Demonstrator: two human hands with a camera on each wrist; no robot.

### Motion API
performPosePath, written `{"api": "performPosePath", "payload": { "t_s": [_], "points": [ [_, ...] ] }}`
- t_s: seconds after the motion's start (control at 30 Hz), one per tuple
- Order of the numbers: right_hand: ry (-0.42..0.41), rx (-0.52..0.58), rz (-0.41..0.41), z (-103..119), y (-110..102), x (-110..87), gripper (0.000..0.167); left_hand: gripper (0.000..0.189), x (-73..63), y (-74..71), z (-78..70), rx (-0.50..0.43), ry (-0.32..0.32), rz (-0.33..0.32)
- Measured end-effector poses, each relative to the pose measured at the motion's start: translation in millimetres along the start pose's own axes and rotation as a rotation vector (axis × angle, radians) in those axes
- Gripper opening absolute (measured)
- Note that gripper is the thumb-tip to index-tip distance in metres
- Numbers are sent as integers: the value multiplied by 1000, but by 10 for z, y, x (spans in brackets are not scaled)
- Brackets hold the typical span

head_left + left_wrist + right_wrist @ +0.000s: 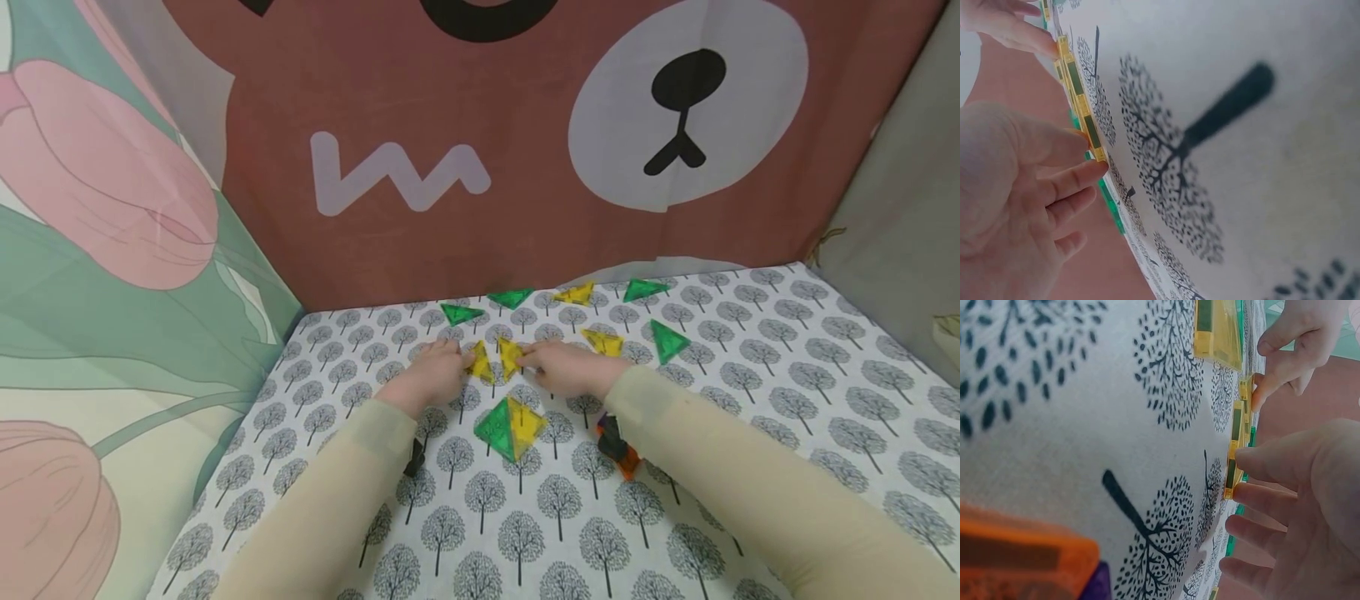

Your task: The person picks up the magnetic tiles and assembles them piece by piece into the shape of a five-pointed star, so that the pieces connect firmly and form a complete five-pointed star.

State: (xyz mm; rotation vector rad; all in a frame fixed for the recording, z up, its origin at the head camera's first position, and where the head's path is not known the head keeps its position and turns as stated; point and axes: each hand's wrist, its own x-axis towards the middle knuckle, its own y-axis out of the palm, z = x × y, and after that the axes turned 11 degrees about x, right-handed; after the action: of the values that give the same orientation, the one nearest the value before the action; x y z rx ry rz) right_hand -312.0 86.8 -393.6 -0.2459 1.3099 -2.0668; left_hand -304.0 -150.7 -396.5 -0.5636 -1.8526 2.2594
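Observation:
My left hand [435,373] pinches a yellow triangular magnetic tile [482,363] by its outer corner, thumb and forefinger at its edge in the left wrist view. Opposite it, my right hand [564,367] holds a second yellow triangular magnetic tile [508,358] between thumb and forefinger; its edge strip [1235,444] faces the right wrist camera. The two tiles lie low over the cloth, a narrow gap between them in the head view. Nearer me, a green triangle [495,428] and a yellow triangle [527,422] sit side by side, forming a diamond.
Several loose green [667,340] and yellow [603,342] triangles are spread behind and right of my hands. An orange tile [628,463], with purple beside it, lies under my right wrist. The tree-print cloth [517,575] ends at a bear-print hanging [525,242] behind.

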Motion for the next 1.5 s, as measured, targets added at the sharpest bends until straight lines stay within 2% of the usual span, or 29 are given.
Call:
{"api": "performPosePath", "payload": {
  "t_s": [0.13,0.33,0.7,0.93,1.17,1.4,1.5],
  "points": [
    [2,-5,-3,1,9,7,46,46,-6,-4,-4,-15,-4,3],
    [-20,3,-16,23,16,-12,44,46,-10,-23,-34,-25,10,-25],
    [-39,27,-21,62,5,-54,44,47,5,-46,-55,-32,3,-15],
    [-17,29,-15,48,19,-33,45,48,40,-23,-78,14,17,-23],
    [-37,19,-20,47,11,-29,45,48,59,-15,-85,12,5,-19],
    [-83,-2,-25,21,-9,40,38,47,66,-123,-84,-45,-15,4],
    [-88,27,-65,1,-58,47,37,50,79,-169,-56,-49,-26,16]
  ]
}}
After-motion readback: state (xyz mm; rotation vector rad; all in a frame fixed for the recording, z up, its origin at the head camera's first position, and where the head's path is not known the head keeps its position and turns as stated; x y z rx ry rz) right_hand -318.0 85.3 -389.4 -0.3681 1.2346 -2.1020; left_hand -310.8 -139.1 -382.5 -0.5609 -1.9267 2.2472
